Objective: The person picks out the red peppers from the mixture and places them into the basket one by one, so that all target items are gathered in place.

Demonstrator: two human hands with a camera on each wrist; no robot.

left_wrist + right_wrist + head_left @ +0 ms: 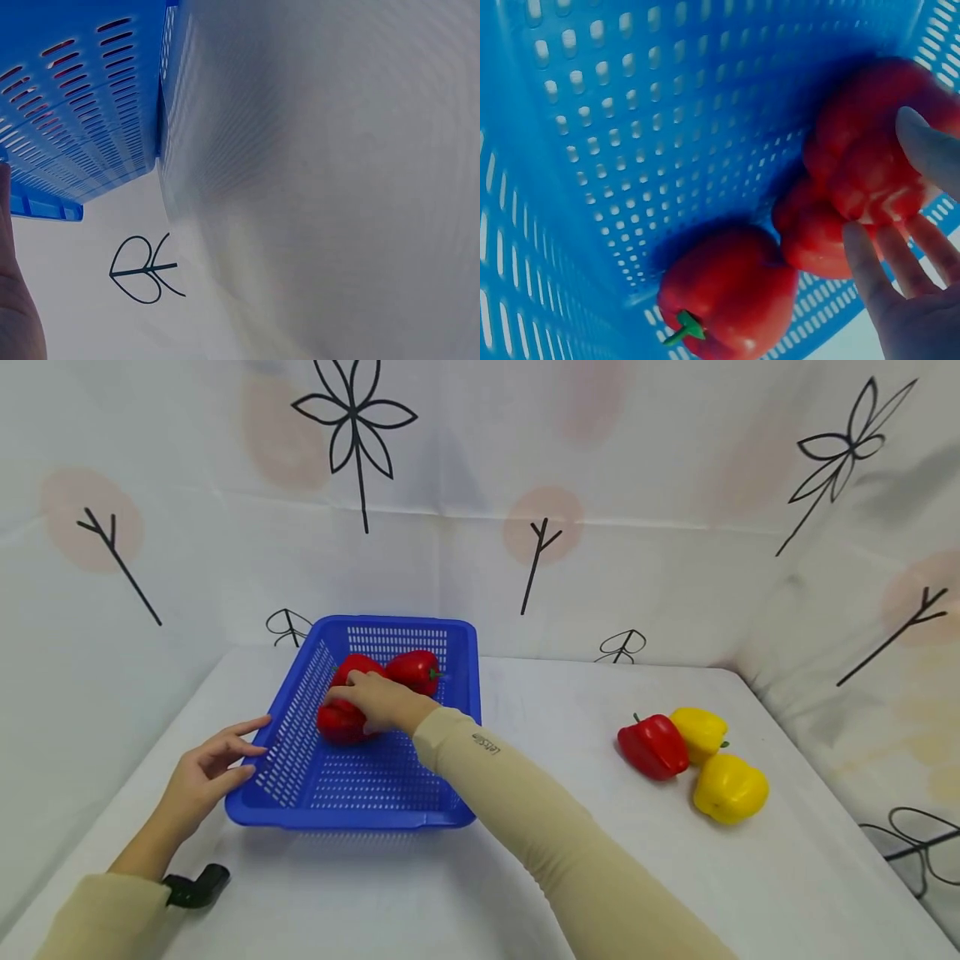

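Observation:
A blue plastic basket (352, 817) stands on the white table, with three red bell peppers inside. My right hand (378, 700) reaches into it and grips the nearest red bell pepper (341, 723), thumb on one side and fingers on the other in the right wrist view. Close by lie a second red bell pepper (362, 665) and a third red bell pepper (413, 671), whose green stem shows in the right wrist view. At the basket's left rim, the fingertips of my left hand (201, 777) touch the edge, fingers apart.
Right of the basket sit another red bell pepper (654, 747) and two yellow bell peppers, one yellow bell pepper (699, 733) behind the other yellow bell pepper (731, 788). A dark green object (198, 887) lies by my left wrist. Patterned white cloth (450, 568) rises behind the table.

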